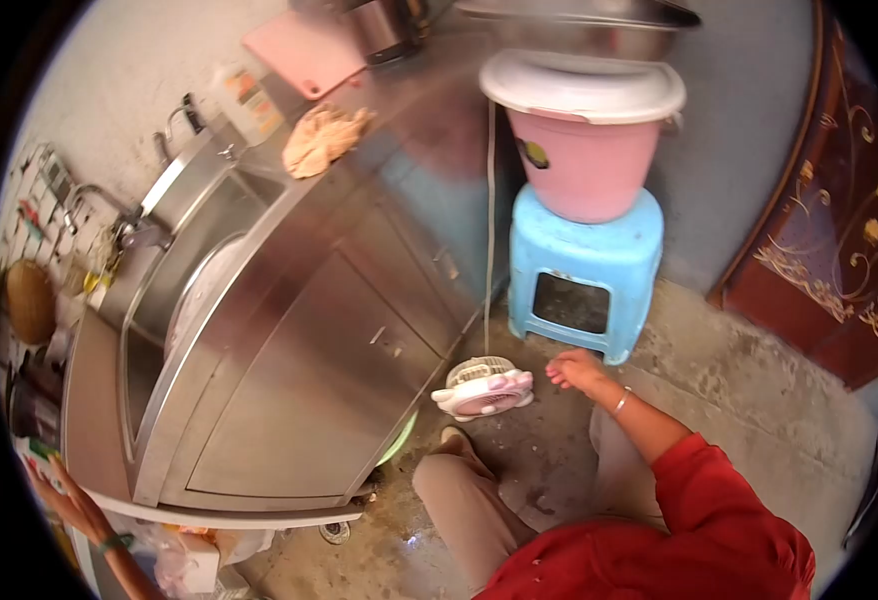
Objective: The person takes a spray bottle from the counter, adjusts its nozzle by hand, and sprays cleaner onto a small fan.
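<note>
At the far lower left edge, my left hand (71,500) reaches out beside the end of the steel counter. Its fingers are around a small green and white object (41,455), partly cut off by the dark frame edge. My right hand (581,373) hangs over the floor in front of the blue stool, its fingers curled; whether anything small is in them cannot be made out. Left of that hand, a small pink and white fan (485,388) stands on the floor, not touched.
The steel sink counter (289,340) runs along the left, with a brown cloth (325,139) on it. A pink lidded bucket (587,160) rests on the blue stool (586,250). A dark red patterned door (829,220) is at right. Bags (174,560) lie at lower left.
</note>
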Available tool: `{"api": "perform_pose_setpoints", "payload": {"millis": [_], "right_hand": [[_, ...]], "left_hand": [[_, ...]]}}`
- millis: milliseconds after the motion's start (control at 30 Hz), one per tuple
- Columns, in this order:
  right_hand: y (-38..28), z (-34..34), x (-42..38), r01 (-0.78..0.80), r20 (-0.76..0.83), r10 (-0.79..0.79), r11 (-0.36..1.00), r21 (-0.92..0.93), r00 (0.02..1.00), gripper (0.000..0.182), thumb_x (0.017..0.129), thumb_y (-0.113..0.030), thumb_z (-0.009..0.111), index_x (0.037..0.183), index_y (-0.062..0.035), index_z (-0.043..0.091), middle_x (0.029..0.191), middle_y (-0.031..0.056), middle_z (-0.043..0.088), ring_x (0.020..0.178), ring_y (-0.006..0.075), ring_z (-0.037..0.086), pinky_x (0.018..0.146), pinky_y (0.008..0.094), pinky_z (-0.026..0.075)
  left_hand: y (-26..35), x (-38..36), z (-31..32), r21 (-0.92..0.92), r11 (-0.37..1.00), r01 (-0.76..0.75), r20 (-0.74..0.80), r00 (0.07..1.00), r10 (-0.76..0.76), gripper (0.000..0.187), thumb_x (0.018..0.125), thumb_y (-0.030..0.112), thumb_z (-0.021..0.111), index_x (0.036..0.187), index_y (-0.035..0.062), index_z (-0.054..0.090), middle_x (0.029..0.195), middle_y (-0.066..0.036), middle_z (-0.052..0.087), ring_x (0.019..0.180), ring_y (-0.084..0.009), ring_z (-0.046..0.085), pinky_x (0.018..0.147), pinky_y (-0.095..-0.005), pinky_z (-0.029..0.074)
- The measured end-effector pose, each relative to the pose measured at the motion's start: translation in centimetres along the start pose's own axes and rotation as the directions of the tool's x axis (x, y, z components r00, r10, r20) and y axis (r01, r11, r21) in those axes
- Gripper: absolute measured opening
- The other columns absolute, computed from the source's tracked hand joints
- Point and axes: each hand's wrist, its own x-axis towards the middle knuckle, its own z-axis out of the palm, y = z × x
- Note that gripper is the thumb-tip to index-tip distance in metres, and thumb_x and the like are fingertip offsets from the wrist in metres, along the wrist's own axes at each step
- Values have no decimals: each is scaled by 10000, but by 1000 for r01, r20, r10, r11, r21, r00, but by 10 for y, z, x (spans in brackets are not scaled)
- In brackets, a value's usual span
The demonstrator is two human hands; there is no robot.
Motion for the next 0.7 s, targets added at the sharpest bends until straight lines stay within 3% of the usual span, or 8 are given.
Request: {"api": "perform_pose_setpoints", "payload": {"millis": [33, 133, 167, 200, 300, 367, 633, 700], "right_hand": [[-18, -3, -5, -28, 53, 32, 997, -77, 998, 236, 858, -241, 589, 903, -32, 687, 850, 72, 688, 706, 156, 650, 597, 290, 518], [-65, -11, -27, -136, 134, 177, 953, -269, 975, 257, 829, -288, 602, 901, -61, 698, 862, 81, 700, 746, 184, 670, 641, 342, 528], [-67, -12, -33, -37, 149, 118, 889, -457, 982, 252, 813, -302, 603, 903, -90, 705, 881, 88, 701, 791, 221, 673, 683, 377, 524], [-69, -15, -39, 65, 179, 62, 778, -625, 982, 250, 796, -316, 605, 905, -118, 712, 901, 95, 703, 836, 258, 675, 724, 411, 520], [-77, -29, -55, 129, 301, 99, 749, -650, 948, 277, 772, -332, 580, 850, -105, 719, 929, 136, 695, 908, 319, 658, 768, 441, 514], [-68, -33, -60, 164, 321, 66, 752, -639, 945, 273, 772, -328, 580, 849, -105, 718, 924, 136, 695, 900, 322, 658, 763, 442, 516], [-63, -55, -84, 181, 300, -1, 800, -572, 954, 239, 796, -310, 586, 834, -104, 701, 866, 124, 691, 848, 340, 647, 729, 459, 498], [-67, -59, -84, 217, 341, 7, 760, -613, 940, 237, 748, -286, 595, 808, -92, 716, 853, 168, 685, 844, 354, 660, 735, 452, 520]], "left_hand": [[63, -20, -13, -168, 982, 90, 133, 989, -68, 497, 964, 208, 510, 1385, -25, 386, 1433, -184, 400, 1335, -295, 368, 1103, -399, 285], [194, -61, -36, -475, 878, 63, 505, 836, 214, 387, 867, 34, 544, 1252, -1, 530, 1398, -165, 439, 1310, -312, 404, 1076, -405, 323], [235, -67, -43, -527, 847, 74, 601, 737, 309, 350, 819, -2, 564, 1167, 5, 600, 1368, -162, 471, 1287, -324, 434, 1055, -398, 351], [269, -69, -46, -596, 803, 29, 607, 671, 426, 300, 791, 1, 582, 1085, 26, 637, 1318, -154, 506, 1252, -327, 467, 1017, -399, 395], [347, -85, -40, -779, 620, 92, 556, 558, 615, 212, 741, 31, 638, 943, 71, 689, 1183, -117, 582, 1143, -335, 552, 885, -404, 502], [391, -98, -37, -835, 513, 199, 535, 513, 671, 257, 702, 6, 665, 953, 57, 689, 1169, -134, 592, 1141, -343, 550, 936, -427, 467], [512, -198, -23, -898, 339, 279, 422, 336, 842, 254, 802, 224, 665, 1027, 105, 659, 1157, -60, 596, 968, -271, 621, 779, -383, 522], [530, -214, -19, -887, 295, 355, 383, 211, 899, 260, 813, 242, 659, 1031, 99, 654, 1168, -73, 590, 971, -296, 620, 812, -411, 510]]}}
